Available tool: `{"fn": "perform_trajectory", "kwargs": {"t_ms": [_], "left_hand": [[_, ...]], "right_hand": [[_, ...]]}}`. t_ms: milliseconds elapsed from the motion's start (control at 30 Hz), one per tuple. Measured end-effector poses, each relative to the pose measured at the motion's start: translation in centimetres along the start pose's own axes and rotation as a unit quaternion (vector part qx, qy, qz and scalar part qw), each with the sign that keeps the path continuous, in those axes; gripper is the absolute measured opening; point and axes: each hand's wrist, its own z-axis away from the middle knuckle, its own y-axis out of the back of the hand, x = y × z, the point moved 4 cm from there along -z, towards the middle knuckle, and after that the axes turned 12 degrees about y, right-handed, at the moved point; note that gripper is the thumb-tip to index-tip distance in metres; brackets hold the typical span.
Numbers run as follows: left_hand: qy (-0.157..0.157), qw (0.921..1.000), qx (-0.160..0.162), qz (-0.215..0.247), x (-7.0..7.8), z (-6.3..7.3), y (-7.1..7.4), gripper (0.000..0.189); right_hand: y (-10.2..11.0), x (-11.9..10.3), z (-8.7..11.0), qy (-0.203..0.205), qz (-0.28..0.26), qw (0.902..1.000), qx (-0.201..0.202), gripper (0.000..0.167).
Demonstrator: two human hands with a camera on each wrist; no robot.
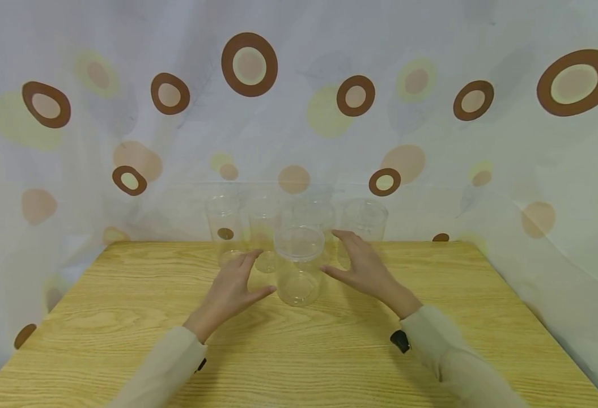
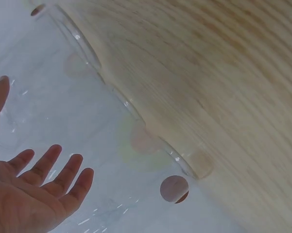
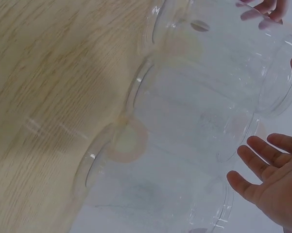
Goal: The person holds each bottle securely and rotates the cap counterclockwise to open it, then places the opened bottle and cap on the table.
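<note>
Head view: left hand and right hand at either side of the front clear jar, which stands upright on the wood-grain table. The jar lies in the gap between both sets of fingers, thumb tips just beside its wall; contact cannot be told. Both hands released: thumbs spread from the fingers, nothing grasped. Beyond the fingertips, a row of four clear containers: two by the left hand's fingertips, one directly behind the jar, one beyond the right fingertips. Patterned cloth behind all.

Left wrist view: left fingers extended and parted, thumb well apart from them. Curved clear bases run along the far table edge, to the right of the fingertips.

Right wrist view: right fingers likewise extended and parted, grasping nothing. Clear container walls extend from near these fingertips to bases on the table; the left fingertips appear above, past clear plastic.
</note>
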Motion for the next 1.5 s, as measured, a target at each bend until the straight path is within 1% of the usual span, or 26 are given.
{"fn": "perform_trajectory", "kwargs": {"t_ms": [200,400,500,633,733,833,1000,1200,1333,1500], "left_hand": [[0.013,0.9989,-0.021,0.04,0.7,-0.7,-0.7,0.081],[0.04,0.9949,-0.042,0.082,1.1,-1.6,-1.1,0.088],[0.048,0.9913,-0.055,0.11,1.3,-2.1,-1.4,0.09],[0.056,0.9841,-0.077,0.15,1.7,-2.6,-1.7,0.094],[0.062,0.9791,-0.091,0.171,1.8,-2.9,-2.0,0.098],[0.062,0.975,-0.098,0.19,2.0,-3.1,-2.3,0.1],[0.06,0.9664,-0.107,0.226,2.1,-3.2,-2.7,0.099],[0.072,0.9595,-0.119,0.245,2.1,-3.2,-3.2,0.099],[0.074,0.9581,-0.125,0.247,2.1,-3.2,-3.2,0.1],[0.066,0.9578,-0.124,0.251,2.1,-3.2,-3.0,0.099]], "right_hand": [[-0.5,0.0,-0.8,-0.009,-0.035,0.9993,0.005,0.081],[-1.0,-0.1,-1.6,-0.021,-0.076,0.9968,0.012,0.083],[-1.2,0.0,-2.0,-0.028,-0.093,0.9952,0.013,0.082],[-1.5,0.0,-2.2,-0.036,-0.108,0.9935,0.012,0.083],[-1.7,0.0,-2.3,-0.038,-0.122,0.9918,0.009,0.084],[-1.9,-0.1,-2.5,-0.04,-0.137,0.9898,0.01,0.084],[-2.1,-0.3,-2.6,-0.035,-0.135,0.9902,0.017,0.084],[-2.2,-0.4,-2.7,-0.032,-0.125,0.9915,0.02,0.085],[-2.2,-0.4,-2.8,-0.03,-0.119,0.9922,0.021,0.085],[-2.4,-0.4,-2.9,-0.034,-0.122,0.9917,0.022,0.085]]}}
